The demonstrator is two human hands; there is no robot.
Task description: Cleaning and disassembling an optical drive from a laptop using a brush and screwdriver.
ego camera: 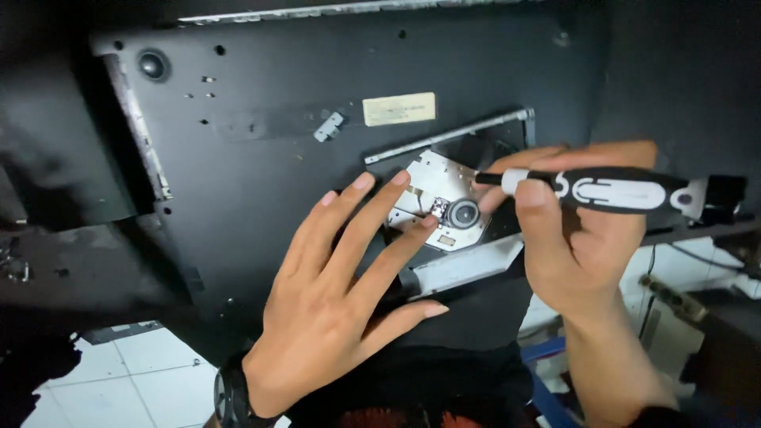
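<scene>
A black laptop bottom case (261, 158) lies upside down in front of me. Its optical drive (444, 198) is exposed, showing a silver metal plate and a round spindle hub. My left hand (341, 293) rests flat on the case with fingers spread, the fingertips touching the drive's edge. My right hand (571, 230) grips a black and white screwdriver (610, 192) held sideways, its tip pointing left over the drive's metal plate. A dark watch (230, 396) sits on my left wrist.
A pale rectangular sticker (399, 108) and a small metal bracket (328, 126) lie on the case above the drive. A round rubber foot (153, 65) sits at the top left corner. White floor tiles (135, 380) show below left, and a power strip (674, 297) at the right.
</scene>
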